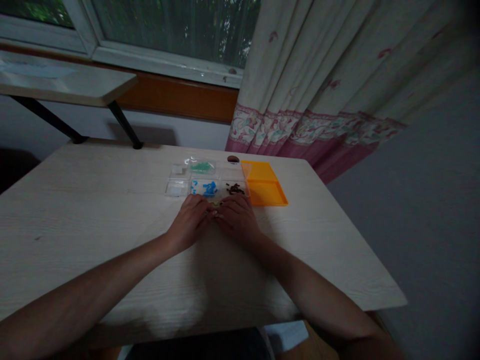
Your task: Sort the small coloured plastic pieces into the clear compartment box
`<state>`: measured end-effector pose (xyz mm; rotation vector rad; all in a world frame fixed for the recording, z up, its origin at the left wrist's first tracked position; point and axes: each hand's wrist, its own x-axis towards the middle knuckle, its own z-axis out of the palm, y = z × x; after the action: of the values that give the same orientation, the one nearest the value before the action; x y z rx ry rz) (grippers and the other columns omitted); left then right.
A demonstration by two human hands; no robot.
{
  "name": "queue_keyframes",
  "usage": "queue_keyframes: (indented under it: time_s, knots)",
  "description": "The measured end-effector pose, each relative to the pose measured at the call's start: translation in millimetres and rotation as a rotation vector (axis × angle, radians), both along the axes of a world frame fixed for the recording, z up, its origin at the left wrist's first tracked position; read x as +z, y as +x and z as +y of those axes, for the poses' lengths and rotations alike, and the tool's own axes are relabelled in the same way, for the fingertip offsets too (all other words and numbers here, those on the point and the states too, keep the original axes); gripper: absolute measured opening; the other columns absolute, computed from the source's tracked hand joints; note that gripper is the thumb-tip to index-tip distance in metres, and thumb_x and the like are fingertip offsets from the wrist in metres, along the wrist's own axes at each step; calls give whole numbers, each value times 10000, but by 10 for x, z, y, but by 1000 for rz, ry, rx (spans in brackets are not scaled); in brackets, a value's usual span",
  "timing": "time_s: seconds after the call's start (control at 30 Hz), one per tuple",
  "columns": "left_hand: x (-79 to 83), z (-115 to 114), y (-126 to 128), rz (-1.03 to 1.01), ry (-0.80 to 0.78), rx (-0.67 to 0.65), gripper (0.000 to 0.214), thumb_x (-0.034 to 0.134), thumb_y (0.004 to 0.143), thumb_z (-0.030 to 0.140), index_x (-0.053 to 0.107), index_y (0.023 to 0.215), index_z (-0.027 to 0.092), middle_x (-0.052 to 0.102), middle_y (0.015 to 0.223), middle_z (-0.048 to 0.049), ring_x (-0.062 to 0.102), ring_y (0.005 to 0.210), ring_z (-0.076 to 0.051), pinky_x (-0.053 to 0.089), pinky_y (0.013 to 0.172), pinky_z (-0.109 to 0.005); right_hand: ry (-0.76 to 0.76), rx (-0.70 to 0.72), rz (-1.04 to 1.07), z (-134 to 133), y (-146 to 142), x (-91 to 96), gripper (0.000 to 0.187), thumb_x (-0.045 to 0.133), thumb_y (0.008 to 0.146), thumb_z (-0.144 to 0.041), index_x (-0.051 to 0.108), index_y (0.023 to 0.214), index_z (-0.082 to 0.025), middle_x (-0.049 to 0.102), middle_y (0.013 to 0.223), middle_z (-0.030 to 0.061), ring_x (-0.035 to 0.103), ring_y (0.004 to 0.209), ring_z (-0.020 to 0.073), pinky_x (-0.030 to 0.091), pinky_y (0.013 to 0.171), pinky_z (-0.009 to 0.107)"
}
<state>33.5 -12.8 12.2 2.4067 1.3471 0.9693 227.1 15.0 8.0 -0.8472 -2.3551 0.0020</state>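
My left hand (192, 218) and my right hand (240, 218) meet over the table, fingers bent and fingertips together. Something small and pale, with a yellowish bit showing, sits between them; its kind is too small to make out. Just beyond my hands stand clear plastic boxes with lids raised. One box holds small blue pieces (209, 188), and the box to its right holds dark brown pieces (235, 189). Green pieces (201, 167) lie in a clear lid or tray behind the blue ones. At the left is a clear box (176, 188) whose contents I cannot tell.
An open orange case (268, 192) lies right of the clear boxes. A dark round object (233, 159) rests near the table's back edge. At the back left a raised shelf (67, 82) stands on black legs. A curtain (300, 75) hangs behind the pale wooden table (123, 215).
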Motion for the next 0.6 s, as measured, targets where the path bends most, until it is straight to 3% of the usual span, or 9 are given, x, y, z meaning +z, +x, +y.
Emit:
queue_keyframes:
  time_s: [0.3, 0.6]
  knots:
    - [-31, 13, -20, -6, -19, 29, 195, 472, 950, 272, 625, 906, 158, 594, 922, -86, 524, 951, -225, 425, 876, -386, -67, 2, 65, -28, -15, 60, 111, 595, 907, -338, 673, 886, -261, 716, 843, 13, 612, 906, 187, 383, 1018, 415]
    - [-45, 24, -20, -12, -37, 14, 214, 444, 967, 286, 602, 895, 162, 600, 919, -91, 531, 939, -228, 425, 879, -383, -42, 9, 59, -15, -12, 24, 130, 590, 911, -349, 694, 872, -281, 720, 852, -3, 614, 905, 173, 350, 1069, 423]
